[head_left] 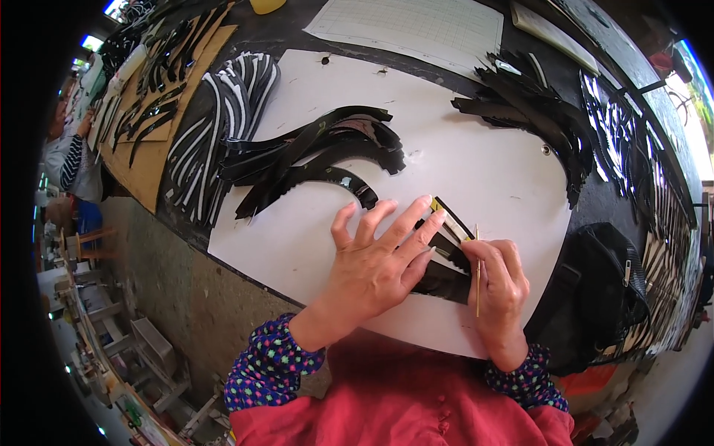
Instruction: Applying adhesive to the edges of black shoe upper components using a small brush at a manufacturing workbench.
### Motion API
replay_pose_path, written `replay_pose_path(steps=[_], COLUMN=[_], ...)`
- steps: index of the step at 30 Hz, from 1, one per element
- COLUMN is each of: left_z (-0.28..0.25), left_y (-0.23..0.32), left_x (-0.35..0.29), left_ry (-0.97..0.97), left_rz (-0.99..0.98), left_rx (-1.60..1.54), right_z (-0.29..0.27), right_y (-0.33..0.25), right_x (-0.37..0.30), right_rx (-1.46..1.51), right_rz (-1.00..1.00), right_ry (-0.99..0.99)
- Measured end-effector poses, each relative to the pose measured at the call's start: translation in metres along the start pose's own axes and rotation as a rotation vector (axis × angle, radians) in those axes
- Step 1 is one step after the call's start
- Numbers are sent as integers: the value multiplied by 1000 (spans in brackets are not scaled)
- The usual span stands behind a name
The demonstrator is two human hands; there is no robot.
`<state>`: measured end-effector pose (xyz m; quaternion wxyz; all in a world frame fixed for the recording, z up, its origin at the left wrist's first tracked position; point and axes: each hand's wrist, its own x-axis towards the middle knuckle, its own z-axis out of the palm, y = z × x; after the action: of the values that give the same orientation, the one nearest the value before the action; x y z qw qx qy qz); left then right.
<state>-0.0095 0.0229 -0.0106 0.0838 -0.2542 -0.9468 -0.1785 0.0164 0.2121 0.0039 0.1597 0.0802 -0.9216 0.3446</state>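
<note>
My left hand [375,264] lies spread over a curved black strip [445,285] on a white board [297,260]. Its index and middle fingertips press on a narrow template with yellow ends [450,219], which lies along the strip. Pinched in my right hand [500,286] is a thin, gold-coloured pen-like stick [478,293], held nearly upright at the template's near right end. The stick's lower tip is hard to make out. Beyond my left fingers, a pile of curved black strips with jagged edges [320,145] rests on the board.
More black strips [532,111] lie at the board's far right. A bundle of black-and-white strips [219,134] sits left, beside cardboard [152,149] with dark pieces. A black bag [610,275] is to the right. A gridded paper sheet [409,30] lies behind. Another person [71,160] is far left.
</note>
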Motion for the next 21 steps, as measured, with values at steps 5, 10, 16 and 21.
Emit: replay_pose_path(steps=[5,10,16,21], left_z=[1,1,2,2], left_y=[-1,0,0,0], left_x=[0,-1,0,0], left_ry=[4,21,40,44], left_rz=[25,2,5,5], left_rx=[41,20,34,27], right_z=[0,1,0,1], right_y=[1,3,2,3], right_x=[-1,-2,-1,-1], right_rx=[-2,8,22,26], right_rz=[8,2,12,2], right_ry=[6,14,17,12])
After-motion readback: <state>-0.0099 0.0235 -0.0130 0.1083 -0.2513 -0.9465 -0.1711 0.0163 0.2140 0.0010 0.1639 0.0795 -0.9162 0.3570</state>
